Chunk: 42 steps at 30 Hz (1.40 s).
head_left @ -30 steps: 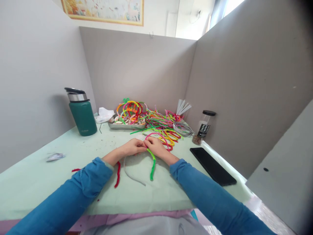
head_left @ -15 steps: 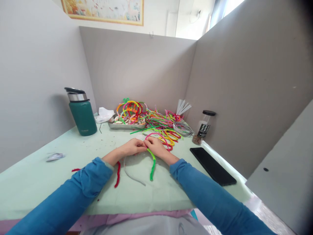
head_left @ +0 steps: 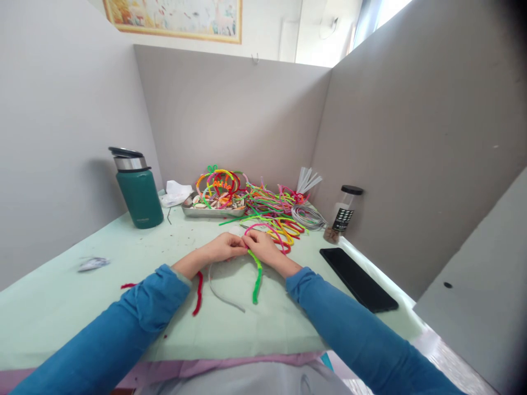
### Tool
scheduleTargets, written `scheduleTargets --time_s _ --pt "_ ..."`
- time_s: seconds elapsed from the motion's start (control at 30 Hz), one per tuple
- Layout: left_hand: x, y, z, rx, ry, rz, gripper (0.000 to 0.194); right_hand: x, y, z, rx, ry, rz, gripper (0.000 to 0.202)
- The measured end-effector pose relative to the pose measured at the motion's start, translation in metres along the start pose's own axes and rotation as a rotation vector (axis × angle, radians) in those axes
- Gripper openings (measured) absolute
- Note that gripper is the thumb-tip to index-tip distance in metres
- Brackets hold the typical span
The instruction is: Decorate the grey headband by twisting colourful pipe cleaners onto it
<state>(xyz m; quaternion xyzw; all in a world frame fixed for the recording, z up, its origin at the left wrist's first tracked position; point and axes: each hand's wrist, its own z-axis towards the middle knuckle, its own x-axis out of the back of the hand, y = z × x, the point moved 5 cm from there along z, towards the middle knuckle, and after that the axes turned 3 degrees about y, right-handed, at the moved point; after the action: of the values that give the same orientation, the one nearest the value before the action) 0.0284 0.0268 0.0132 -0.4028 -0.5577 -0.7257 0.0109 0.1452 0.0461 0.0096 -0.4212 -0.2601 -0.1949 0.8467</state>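
My left hand [head_left: 224, 246] and my right hand [head_left: 260, 245] meet over the middle of the table, fingertips pinched together on a fuzzy pipe-cleaner piece. Its green end [head_left: 257, 282] hangs down toward me from between the hands, and a pink stretch [head_left: 276, 233] arcs up behind my right hand. The exact spot gripped is hidden by the fingers. A thin grey wire [head_left: 224, 299] curves down from below my left hand. Beside my left wrist lies a red fuzzy strip [head_left: 198, 296].
Behind the hands stand a metal tray [head_left: 214, 213] of small pieces and colourful loops, a pipe-cleaner pile [head_left: 272, 200] and a wire coil [head_left: 308, 218]. A green bottle [head_left: 142, 197] is left; a jar [head_left: 343, 214] and black phone [head_left: 358, 278] are right.
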Motion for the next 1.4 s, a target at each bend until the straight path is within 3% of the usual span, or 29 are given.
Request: scheduleTargets --time_s 1.4 --pt "-0.0001 -0.0007 0.0007 0.016 -0.003 0.091 0.038 -0.0007 -0.0035 -0.0019 0.029 -0.014 -0.081 0.021"
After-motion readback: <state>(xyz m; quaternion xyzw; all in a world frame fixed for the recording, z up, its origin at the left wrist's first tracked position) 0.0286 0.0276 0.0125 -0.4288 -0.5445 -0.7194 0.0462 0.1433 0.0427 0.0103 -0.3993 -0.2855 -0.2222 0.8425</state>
